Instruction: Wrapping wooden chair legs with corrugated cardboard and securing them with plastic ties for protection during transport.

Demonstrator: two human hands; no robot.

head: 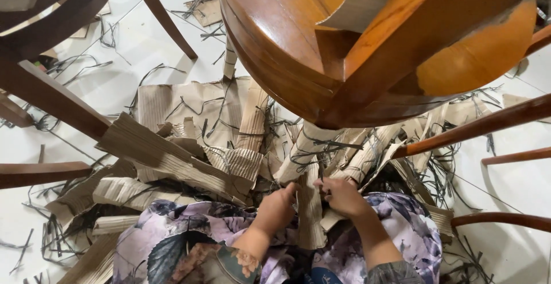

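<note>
Fingers of the left hand (pixel 276 206) and right hand (pixel 343 196) pinch one corrugated cardboard strip (pixel 310 215) over the lap, apparently mid-peel. Around them lie cardboard scraps (pixel 172 157), black strapping (pixel 321 146), an overturned wooden chair (pixel 344 48), white floor (pixel 115 83).

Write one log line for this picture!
left hand: grips cardboard strip | right hand: grips same strip | chair: above | scraps: on floor

White tiled floor (pixel 505 203) (strewn with scraps); wooden chairs (pixel 367 48)
</note>
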